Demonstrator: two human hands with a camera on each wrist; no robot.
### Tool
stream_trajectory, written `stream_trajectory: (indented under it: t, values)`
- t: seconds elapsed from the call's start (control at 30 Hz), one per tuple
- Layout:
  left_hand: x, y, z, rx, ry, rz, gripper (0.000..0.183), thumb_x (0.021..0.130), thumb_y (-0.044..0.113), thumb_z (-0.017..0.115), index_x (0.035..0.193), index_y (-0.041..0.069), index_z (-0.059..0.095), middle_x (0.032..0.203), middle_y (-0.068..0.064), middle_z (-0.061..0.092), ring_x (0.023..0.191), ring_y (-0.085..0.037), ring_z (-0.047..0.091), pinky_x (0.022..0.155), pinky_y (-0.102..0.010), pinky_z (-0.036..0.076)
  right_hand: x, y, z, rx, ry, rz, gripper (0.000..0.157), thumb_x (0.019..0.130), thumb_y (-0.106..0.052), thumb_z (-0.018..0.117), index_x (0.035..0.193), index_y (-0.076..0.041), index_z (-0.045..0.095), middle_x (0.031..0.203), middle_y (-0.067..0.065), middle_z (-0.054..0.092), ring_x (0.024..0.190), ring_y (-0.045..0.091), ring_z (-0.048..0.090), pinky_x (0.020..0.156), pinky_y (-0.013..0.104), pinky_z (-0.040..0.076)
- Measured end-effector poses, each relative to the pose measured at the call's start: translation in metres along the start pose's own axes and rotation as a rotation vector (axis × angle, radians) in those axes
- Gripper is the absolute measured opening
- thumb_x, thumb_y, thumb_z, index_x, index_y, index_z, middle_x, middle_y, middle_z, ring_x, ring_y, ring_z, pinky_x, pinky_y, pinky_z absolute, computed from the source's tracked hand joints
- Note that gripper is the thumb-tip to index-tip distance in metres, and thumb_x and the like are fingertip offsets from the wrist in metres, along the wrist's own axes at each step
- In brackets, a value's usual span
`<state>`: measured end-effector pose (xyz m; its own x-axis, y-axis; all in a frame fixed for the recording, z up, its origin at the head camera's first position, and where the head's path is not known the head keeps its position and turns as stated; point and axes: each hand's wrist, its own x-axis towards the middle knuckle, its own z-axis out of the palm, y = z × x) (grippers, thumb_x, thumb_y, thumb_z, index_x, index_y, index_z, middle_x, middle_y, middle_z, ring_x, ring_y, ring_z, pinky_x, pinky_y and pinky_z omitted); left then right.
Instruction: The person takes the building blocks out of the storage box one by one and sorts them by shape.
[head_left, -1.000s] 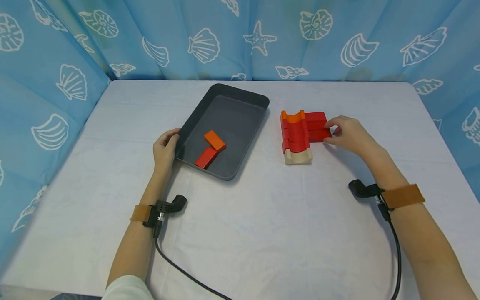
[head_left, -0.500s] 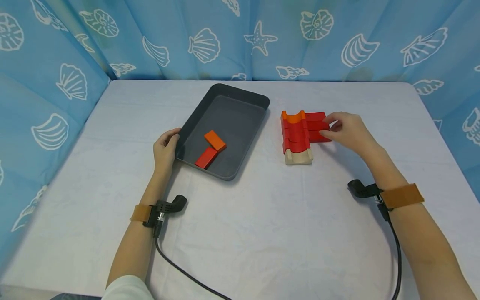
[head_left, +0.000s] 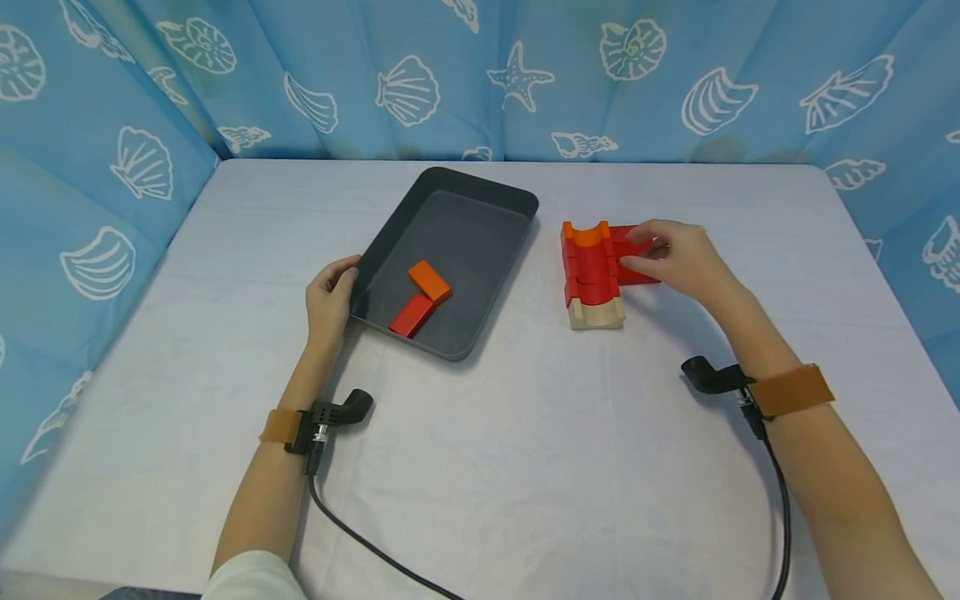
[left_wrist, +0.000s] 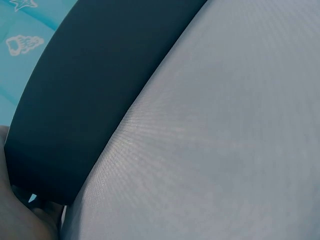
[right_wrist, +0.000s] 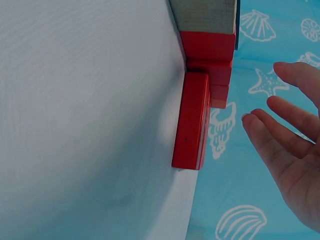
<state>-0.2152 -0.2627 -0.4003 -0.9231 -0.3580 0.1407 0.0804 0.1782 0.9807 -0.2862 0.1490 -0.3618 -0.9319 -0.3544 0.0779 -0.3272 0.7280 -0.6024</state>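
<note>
My left hand grips the near-left corner of a dark grey tray; its outer wall fills much of the left wrist view. Inside the tray lie an orange block and a red block, touching. My right hand hovers above flat red blocks, fingers bent loosely and apart, nothing between them. In the right wrist view, a gap separates its fingertips from the red block. Left of these blocks stands a grooved row: an orange block, red blocks and a plain wood block.
A white cloth covers the table. A blue curtain with white shell prints hangs along the back and sides. Each wrist wears a strapped camera, and black cables trail toward the near edge.
My right hand has drawn up off the right end of the flat red blocks and moved left over them. My left hand, the tray and the blocks have stayed in place.
</note>
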Motion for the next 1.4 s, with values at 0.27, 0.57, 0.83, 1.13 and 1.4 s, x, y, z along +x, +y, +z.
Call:
stream_trajectory:
  t: [0.27,0.57,0.83,1.13,1.4]
  values:
    - [0.013,-0.027,-0.004,-0.021,0.007,-0.004,0.027,0.091,0.01,0.049,0.112,-0.004,0.059,0.104,-0.009,0.058,0.09,-0.01,0.049,0.078,-0.023,0.037,0.005,-0.008,0.003,0.002,0.003,-0.04,0.036,0.082,-0.014,0.064,0.113,0.002,0.055,0.107,0.019,0.056,0.093,0.031,0.052,0.079,0.045,0.043]
    - [0.014,-0.027,-0.003,-0.003,0.015,0.011,0.028,0.091,0.012,0.049,0.111,-0.004,0.06,0.1,-0.006,0.059,0.089,-0.011,0.049,0.078,-0.023,0.037,0.009,-0.021,0.008,0.032,-0.026,-0.017,0.04,0.082,-0.015,0.065,0.116,0.002,0.053,0.11,0.019,0.055,0.097,0.032,0.051,0.081,0.045,0.043]
    - [0.014,-0.028,-0.003,-0.009,0.019,0.009,0.027,0.09,0.011,0.05,0.11,-0.004,0.06,0.098,-0.004,0.059,0.087,-0.01,0.049,0.077,-0.023,0.037,0.013,-0.037,0.016,0.052,-0.036,-0.06,0.039,0.083,-0.015,0.064,0.116,0.003,0.055,0.109,0.019,0.055,0.096,0.03,0.052,0.079,0.044,0.044]
    - [0.013,-0.027,-0.004,-0.016,0.009,0.022,0.027,0.091,0.012,0.049,0.111,-0.003,0.06,0.102,-0.007,0.058,0.089,-0.01,0.05,0.078,-0.024,0.037,0.021,-0.06,0.026,0.058,-0.02,-0.184,0.038,0.079,-0.013,0.068,0.114,0.0,0.057,0.107,0.014,0.058,0.094,0.028,0.054,0.078,0.043,0.045]
    - [0.014,-0.029,-0.004,-0.014,0.012,0.033,0.027,0.09,0.011,0.05,0.11,-0.003,0.061,0.097,-0.003,0.059,0.086,-0.011,0.05,0.075,-0.023,0.037,0.029,-0.075,0.035,0.06,-0.037,-0.265,0.04,0.077,-0.013,0.07,0.112,0.001,0.058,0.106,0.014,0.059,0.092,0.027,0.056,0.078,0.041,0.045]
